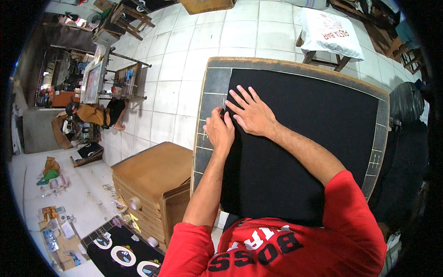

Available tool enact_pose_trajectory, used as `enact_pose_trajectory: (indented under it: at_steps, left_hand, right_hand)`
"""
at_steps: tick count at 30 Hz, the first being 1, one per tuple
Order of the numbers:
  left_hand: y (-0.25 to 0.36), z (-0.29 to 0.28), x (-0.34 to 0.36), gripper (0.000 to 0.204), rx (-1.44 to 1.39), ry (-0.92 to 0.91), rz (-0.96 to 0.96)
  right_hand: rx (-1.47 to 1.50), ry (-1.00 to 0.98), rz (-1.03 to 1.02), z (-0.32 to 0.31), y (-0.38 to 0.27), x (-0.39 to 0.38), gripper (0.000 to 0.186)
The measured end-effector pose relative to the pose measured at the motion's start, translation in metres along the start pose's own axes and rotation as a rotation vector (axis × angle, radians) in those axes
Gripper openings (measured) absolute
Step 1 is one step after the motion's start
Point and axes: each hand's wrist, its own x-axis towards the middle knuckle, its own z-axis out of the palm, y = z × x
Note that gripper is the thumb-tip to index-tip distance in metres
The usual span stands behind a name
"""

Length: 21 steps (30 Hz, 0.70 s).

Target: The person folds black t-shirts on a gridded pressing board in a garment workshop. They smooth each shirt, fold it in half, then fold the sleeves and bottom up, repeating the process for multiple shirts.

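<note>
A large black cloth (300, 152) lies over a dark board (216, 83) that has pale marking lines and a worn wooden rim. My right hand (253, 114) rests flat on the cloth near its far left corner, palm down with the fingers spread. Just beside it, my left hand (219, 130) is closed at the cloth's left edge, thumb and fingers pinching a dark bit of it. Part of that pinch is hidden by the fingers. The cloth's near edge runs down in front of my red shirt.
Left of the board stands a stack of brown boards (152, 168) with a tape roll (135, 203) by it. A printed black panel (120, 254) lies at lower left. Beyond the board, a white sack (330, 34) sits on a stool. Another person (94, 114) is at far left.
</note>
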Motion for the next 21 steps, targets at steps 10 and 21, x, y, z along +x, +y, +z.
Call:
enact_pose_trajectory:
  at_steps: [10,21]
  left_hand:
    - [-0.036,-0.024,-0.062,0.037,-0.117,-0.003,-0.042]
    - [-0.061,-0.05,-0.133,0.04,-0.199,-0.07,-0.144]
  right_hand:
    - [0.041,-0.11,-0.087,-0.006,-0.041,-0.029,0.058]
    - [0.095,-0.171,-0.133,-0.004,-0.092,-0.06,0.06]
